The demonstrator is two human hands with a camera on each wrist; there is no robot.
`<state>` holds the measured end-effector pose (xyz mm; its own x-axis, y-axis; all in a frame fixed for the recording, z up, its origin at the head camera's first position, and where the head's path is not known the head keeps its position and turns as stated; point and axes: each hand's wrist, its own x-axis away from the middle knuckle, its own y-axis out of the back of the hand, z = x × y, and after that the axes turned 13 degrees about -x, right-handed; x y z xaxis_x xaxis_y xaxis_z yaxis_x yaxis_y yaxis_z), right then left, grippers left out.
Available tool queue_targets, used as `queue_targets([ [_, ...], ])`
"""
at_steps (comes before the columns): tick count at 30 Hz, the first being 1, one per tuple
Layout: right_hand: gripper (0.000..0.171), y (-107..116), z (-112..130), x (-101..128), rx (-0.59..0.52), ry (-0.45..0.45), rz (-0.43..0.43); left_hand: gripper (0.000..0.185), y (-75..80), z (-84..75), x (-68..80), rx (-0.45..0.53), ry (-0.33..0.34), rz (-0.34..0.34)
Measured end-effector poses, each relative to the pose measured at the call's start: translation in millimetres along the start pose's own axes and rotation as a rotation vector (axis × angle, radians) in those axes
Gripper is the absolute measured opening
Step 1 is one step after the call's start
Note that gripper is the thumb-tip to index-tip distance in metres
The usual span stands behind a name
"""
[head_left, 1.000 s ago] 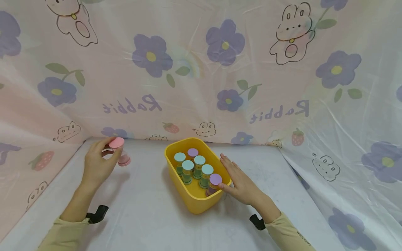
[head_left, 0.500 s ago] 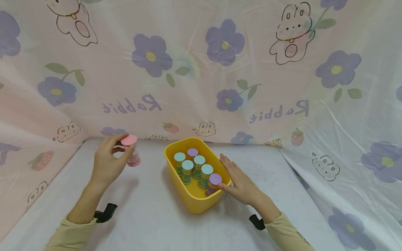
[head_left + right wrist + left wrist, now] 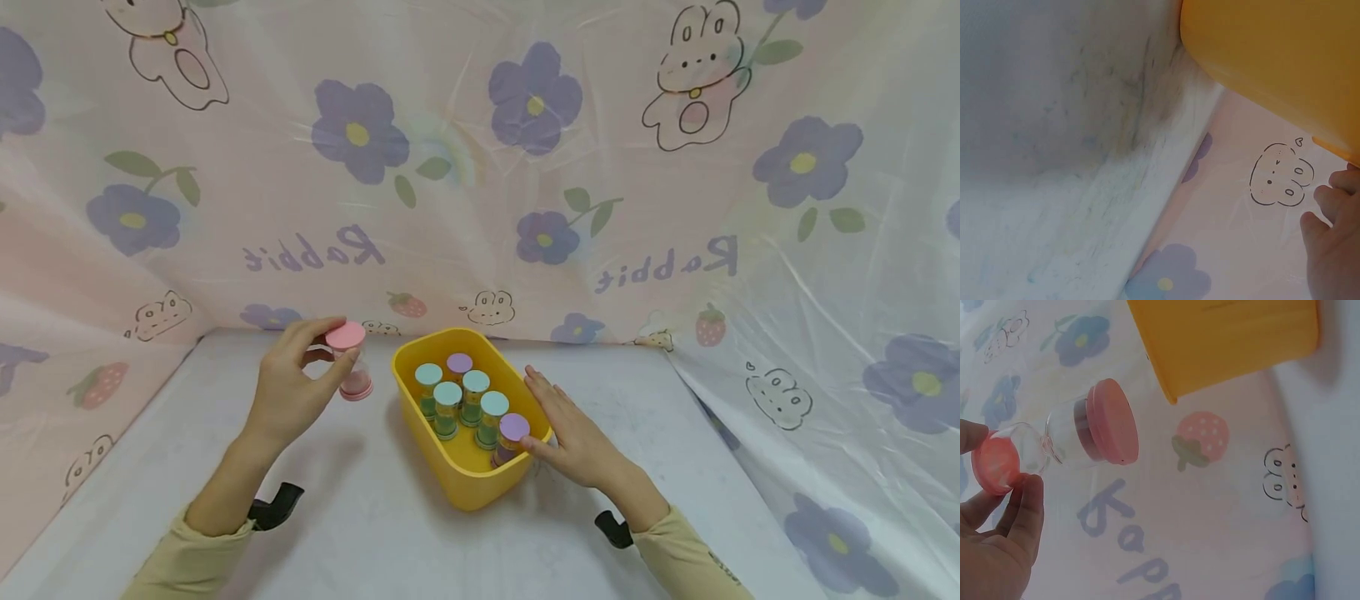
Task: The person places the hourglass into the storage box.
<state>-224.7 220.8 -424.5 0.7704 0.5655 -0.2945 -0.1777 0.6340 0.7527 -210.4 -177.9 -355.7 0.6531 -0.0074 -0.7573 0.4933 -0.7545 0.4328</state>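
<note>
My left hand point(image 3: 296, 383) pinches a small hourglass point(image 3: 356, 382) by its pink top cap, holding it upright above the table left of the yellow bin. The left wrist view shows the hourglass's clear waisted glass and its other pink cap point(image 3: 1113, 422). My right hand point(image 3: 577, 442) lies with extended fingers along the right rim of the yellow bin point(image 3: 442, 467), thumb over the rim. Inside the bin stand several hourglasses: some with light blue caps point(image 3: 447, 393) and green sand, and two with purple caps point(image 3: 514, 427).
The bin stands on a white table point(image 3: 360, 533). Behind and at the sides hangs a pale curtain point(image 3: 450, 200) printed with flowers and rabbits. A black wrist mount point(image 3: 276, 507) sticks out by the left sleeve, another black mount point(image 3: 613, 529) by the right.
My left hand has carried the pink hourglass to the right, closer to the bin. The right hand and the bin have stayed in place.
</note>
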Motion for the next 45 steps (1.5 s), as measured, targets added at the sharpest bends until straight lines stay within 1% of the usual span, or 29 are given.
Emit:
queue_targets([
  [7,0.087,0.2,-0.6,0.7,0.007,-0.003,0.001,0.046,-11.6,-15.2,-2.2,0.051,-0.056,0.037],
  [10,0.086,0.4,-0.6,0.6,0.009,0.003,0.001,0.045,-16.5,-22.0,-2.2,0.057,-0.075,0.053],
  [19,0.087,0.7,-0.9,-0.2,0.013,-0.004,0.002,0.045,-35.8,-37.0,-4.7,0.099,-0.125,0.142],
  [23,0.087,0.5,-1.7,0.2,0.015,-0.009,0.002,0.046,-42.4,-43.4,-4.5,0.087,-0.131,0.181],
  [26,0.086,0.3,-1.9,0.5,0.010,-0.002,-0.001,0.045,-46.9,-47.8,-3.7,0.085,-0.124,0.219],
  [29,0.086,-0.1,-1.9,0.6,0.006,-0.001,-0.002,0.044,-51.3,-51.1,-3.1,0.109,-0.116,0.260],
  [33,0.086,-0.4,-1.6,0.9,0.001,-0.006,-0.003,0.043,-57.0,-53.0,-2.7,0.122,-0.117,0.312],
  [40,0.087,-1.3,-1.4,0.7,0.000,-0.016,-0.002,0.046,-64.8,-51.9,-2.9,0.055,-0.133,0.416],
  [45,0.086,-1.3,-1.1,0.3,0.001,-0.009,-0.004,0.048,-69.0,-52.0,-5.3,0.008,-0.098,0.529],
])
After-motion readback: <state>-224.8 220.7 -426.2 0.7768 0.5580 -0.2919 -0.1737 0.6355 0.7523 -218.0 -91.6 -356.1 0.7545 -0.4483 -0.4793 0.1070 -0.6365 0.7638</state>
